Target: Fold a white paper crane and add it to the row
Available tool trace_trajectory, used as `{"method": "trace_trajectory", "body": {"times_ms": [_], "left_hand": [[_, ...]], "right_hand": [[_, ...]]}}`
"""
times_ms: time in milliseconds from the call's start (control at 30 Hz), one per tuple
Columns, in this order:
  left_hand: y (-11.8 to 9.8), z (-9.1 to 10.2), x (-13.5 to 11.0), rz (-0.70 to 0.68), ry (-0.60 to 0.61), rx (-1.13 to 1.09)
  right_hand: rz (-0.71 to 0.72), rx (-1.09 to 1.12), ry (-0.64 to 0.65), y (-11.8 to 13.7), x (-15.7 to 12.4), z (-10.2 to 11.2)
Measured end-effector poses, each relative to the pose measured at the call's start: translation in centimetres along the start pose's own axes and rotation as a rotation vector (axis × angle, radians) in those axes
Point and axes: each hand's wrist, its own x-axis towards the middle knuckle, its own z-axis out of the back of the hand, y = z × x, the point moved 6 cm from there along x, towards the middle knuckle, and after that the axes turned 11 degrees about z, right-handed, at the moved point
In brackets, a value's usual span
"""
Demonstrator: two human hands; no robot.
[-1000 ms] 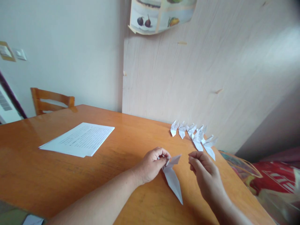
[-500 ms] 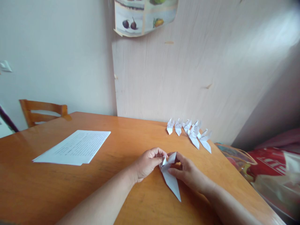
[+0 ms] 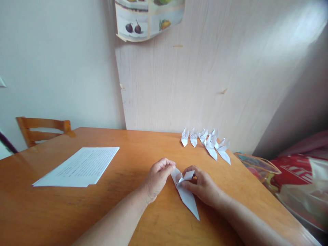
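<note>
A white folded paper crane [image 3: 189, 199] is held just above the wooden table, its long pointed wing slanting toward me. My left hand [image 3: 160, 177] pinches the tip of the far wing between thumb and fingers. On the other side, my right hand [image 3: 202, 186] grips the crane's middle, thumb in front and fingers behind, beside an upright flap. Part of the body is hidden behind the right fingers. Several finished-looking paper cranes [image 3: 210, 150] stand grouped at the table's back right, apart from both hands.
A stack of printed sheets [image 3: 79, 167] lies on the left of the table [image 3: 120, 218]. Behind it is a wooden chair [image 3: 43, 123]. Bags [image 3: 292, 174] sit beyond the right edge. A fruit picture [image 3: 151, 20] hangs on the back panel.
My left hand has pulled slightly up and left, and the far wing now shows spread out between the hands. My right hand keeps its grip. The camera view has shifted a little.
</note>
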Motion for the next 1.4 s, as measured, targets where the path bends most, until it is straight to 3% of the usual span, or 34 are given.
{"method": "trace_trajectory", "body": {"times_ms": [400, 967, 1233, 1400], "left_hand": [[0.0, -0.6, -0.3, -0.045, 0.027, 0.099], [0.6, -0.8, -0.2, 0.117, 0.103, -0.187], [0.3, -0.5, -0.3, 0.075, 0.061, -0.137], [-0.4, -0.2, -0.4, -0.008, 0.014, 0.032]], "right_hand": [[-0.033, -0.095, -0.025, 0.8, 0.2, 0.2], [-0.029, -0.151, 0.002, 1.4, 0.3, 0.3], [-0.04, -0.163, 0.007, 1.3, 0.2, 0.2], [-0.055, -0.146, 0.014, 0.9, 0.3, 0.1]]}}
